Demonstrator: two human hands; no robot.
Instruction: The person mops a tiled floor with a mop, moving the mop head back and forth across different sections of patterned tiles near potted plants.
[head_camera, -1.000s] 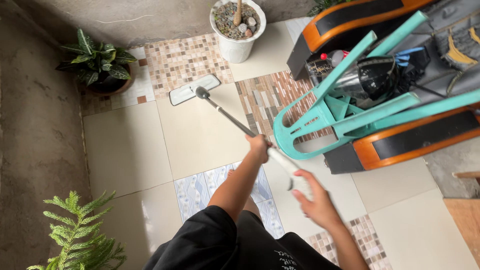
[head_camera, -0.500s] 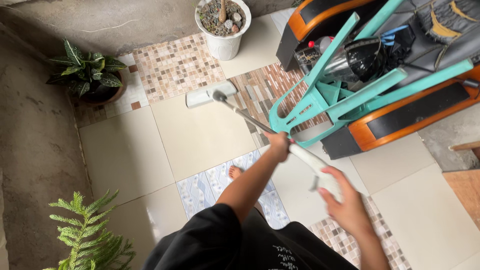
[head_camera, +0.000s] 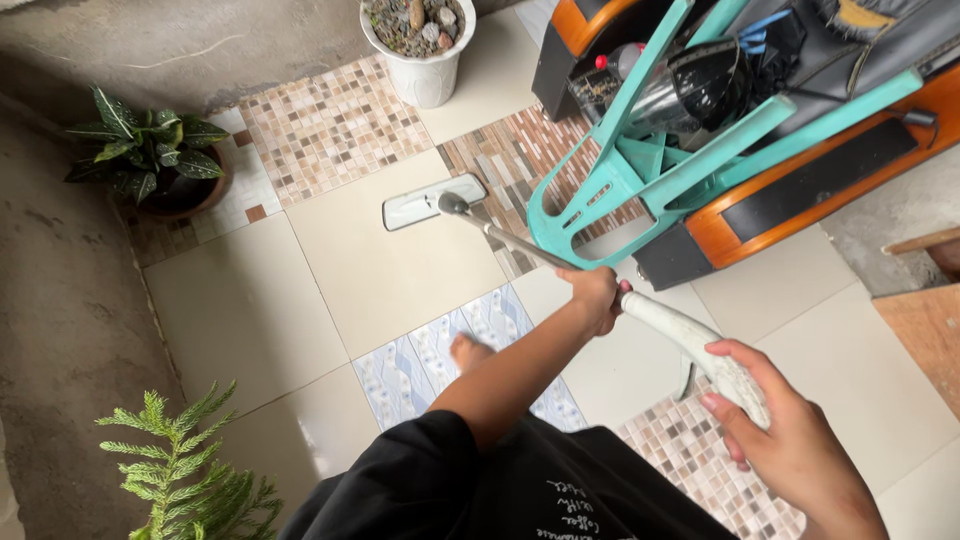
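Observation:
I hold a flat mop. Its white rectangular head (head_camera: 433, 202) lies on the cream floor tiles near the middle of the view. A metal pole (head_camera: 510, 240) runs from the head back to a white grip (head_camera: 690, 335). My left hand (head_camera: 595, 296) is wrapped around the pole where the metal meets the white grip. My right hand (head_camera: 790, 440) grasps the top end of the grip at the lower right. My bare foot (head_camera: 466, 350) stands on a blue patterned tile.
An overturned teal plastic chair (head_camera: 640, 165) leans on an orange and black object (head_camera: 800, 180) at the upper right, close to the mop. A white pot of stones (head_camera: 420, 45) stands at the top. Leafy plants sit at the left (head_camera: 150, 150) and lower left (head_camera: 190, 475).
The mop head has slid back toward me and rightward across the tiles. Both hands have pulled back with the handle, and the view has shifted.

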